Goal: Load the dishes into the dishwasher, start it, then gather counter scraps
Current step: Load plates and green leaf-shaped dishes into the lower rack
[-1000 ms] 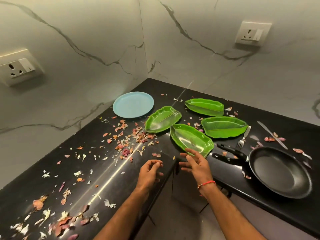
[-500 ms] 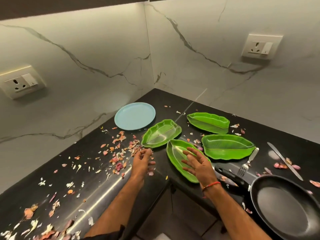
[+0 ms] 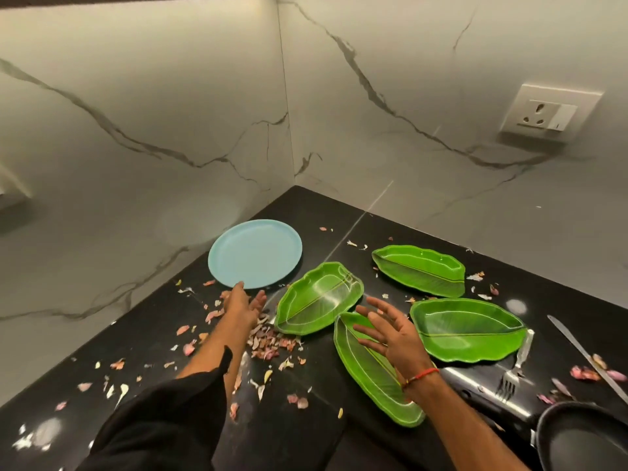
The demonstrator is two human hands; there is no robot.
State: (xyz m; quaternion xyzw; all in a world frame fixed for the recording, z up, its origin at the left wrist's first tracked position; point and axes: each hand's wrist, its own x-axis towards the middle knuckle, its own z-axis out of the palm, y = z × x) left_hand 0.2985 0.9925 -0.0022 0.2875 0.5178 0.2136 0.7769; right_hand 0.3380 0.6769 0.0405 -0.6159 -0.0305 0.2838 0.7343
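On a black surface (image 3: 306, 433) strewn with onion-skin scraps (image 3: 268, 343), the left hand (image 3: 243, 305) reaches the near rim of a blue plate (image 3: 255, 253), its grip loose and empty; sliding fingers under that rim should lift it cleanly. The right hand (image 3: 390, 334) hovers spread and empty over the nearest green leaf dish (image 3: 373, 379)

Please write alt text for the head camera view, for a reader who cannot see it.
A person's open left hand reaches toward a blue plate on a black counter strewn with onion-skin scraps. The open right hand hovers over four green leaf-shaped dishes.
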